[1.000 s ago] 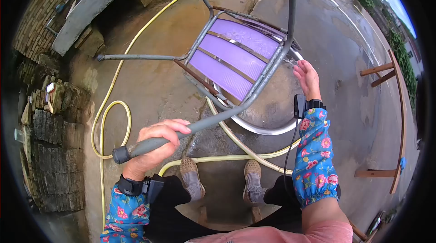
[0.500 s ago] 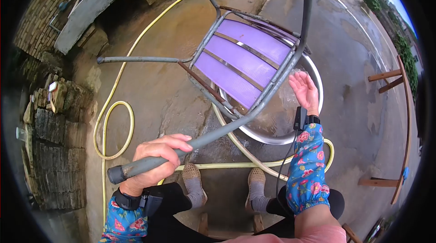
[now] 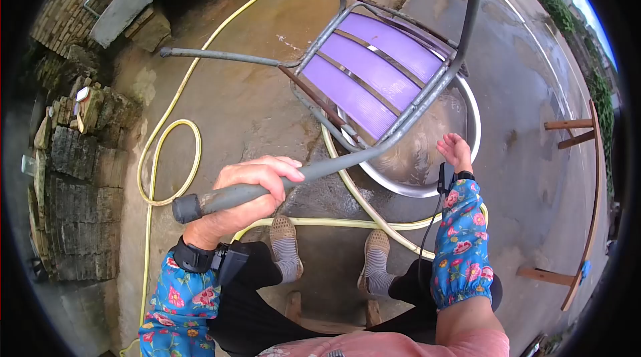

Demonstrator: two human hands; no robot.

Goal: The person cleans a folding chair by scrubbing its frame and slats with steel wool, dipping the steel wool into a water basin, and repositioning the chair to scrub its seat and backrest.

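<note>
My left hand (image 3: 252, 190) grips a grey tubular leg of an overturned chair, just above its black rubber foot (image 3: 187, 209). The chair's purple slatted seat (image 3: 371, 71) is tilted, with rusty metal bars along its sides. Under and beside it stands a wide metal basin (image 3: 400, 187) with water in it, partly hidden by the chair. My right hand (image 3: 455, 151) is held over the basin's right side, palm up with loosely curled fingers, holding nothing visible. It is apart from the chair frame.
A yellow hose (image 3: 193, 97) loops across the wet concrete on the left and passes in front of my feet. Stacked stones (image 3: 73, 190) line the left side, with a brush (image 3: 81, 100) on top. A wooden frame (image 3: 591, 223) lies at the right.
The chair and my left hand have shifted up and right in the view. My right hand has dropped lower, farther from the chair's seat.
</note>
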